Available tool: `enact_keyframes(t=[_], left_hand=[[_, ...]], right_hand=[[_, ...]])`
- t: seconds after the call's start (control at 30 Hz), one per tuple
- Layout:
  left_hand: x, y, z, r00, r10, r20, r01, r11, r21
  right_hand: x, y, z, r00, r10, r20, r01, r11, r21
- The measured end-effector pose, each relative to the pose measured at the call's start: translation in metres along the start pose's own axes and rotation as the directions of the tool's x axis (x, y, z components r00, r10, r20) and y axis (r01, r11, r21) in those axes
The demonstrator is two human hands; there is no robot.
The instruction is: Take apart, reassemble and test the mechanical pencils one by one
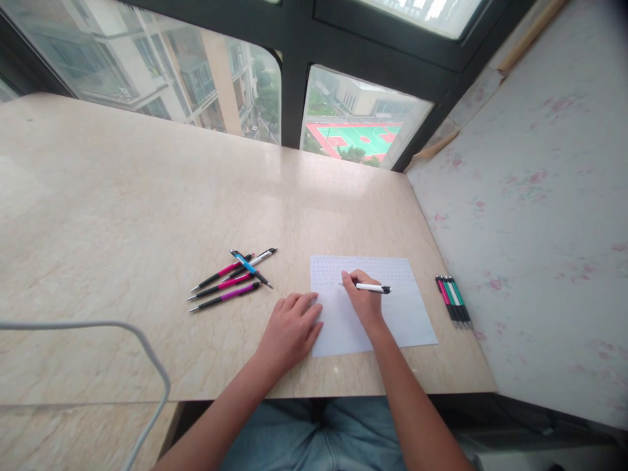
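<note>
My right hand (362, 297) is closed round a white pen with a black end (373, 288), its tip resting on a white sheet of paper (412, 314) that has faint rows of marks along its top. My left hand (293, 325) lies flat with fingers spread, its fingertips pressing the sheet's left edge. The sheet lies near the front right of a beige marble table (122, 209).
Several pens with pink, purple, blue and white barrels (233, 276) lie in a loose heap left of my left hand. A tidy row of pens (454, 299) lies by the table's right edge. A grey cable (147, 353) loops at the front left. Windows stand behind; a floral wall is on the right.
</note>
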State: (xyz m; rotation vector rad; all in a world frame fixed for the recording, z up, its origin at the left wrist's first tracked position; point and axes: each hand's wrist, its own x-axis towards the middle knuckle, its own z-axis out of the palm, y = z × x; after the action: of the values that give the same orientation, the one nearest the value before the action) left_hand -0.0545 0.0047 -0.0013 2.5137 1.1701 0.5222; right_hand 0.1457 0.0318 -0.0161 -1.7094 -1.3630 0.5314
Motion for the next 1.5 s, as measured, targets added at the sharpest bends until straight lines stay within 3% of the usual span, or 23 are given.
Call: enact_keyframes(t=[0.47, 0.67, 1.5], left_hand=[[0.0013, 0.0000, -0.0008, 1.000, -0.010, 0.012, 0.010, 1.000, -0.022], [0.0014, -0.0006, -0.0012, 0.999, -0.017, 0.030, 0.017, 1.000, -0.006], [0.0013, 0.0003, 0.0001, 1.000, 0.004, -0.017, -0.005, 1.000, -0.017]], right_hand=[[0.0008, 0.0028, 0.0030, 0.998, -0.052, 0.026, 0.054, 0.994, -0.092], [0.0004, 0.0041, 0.0032, 1.000, -0.013, -0.012, 0.013, 0.998, -0.064], [0.0001, 0.0060, 0.0050, 0.997, -0.074, -0.037, 0.069, 0.991, -0.116]])
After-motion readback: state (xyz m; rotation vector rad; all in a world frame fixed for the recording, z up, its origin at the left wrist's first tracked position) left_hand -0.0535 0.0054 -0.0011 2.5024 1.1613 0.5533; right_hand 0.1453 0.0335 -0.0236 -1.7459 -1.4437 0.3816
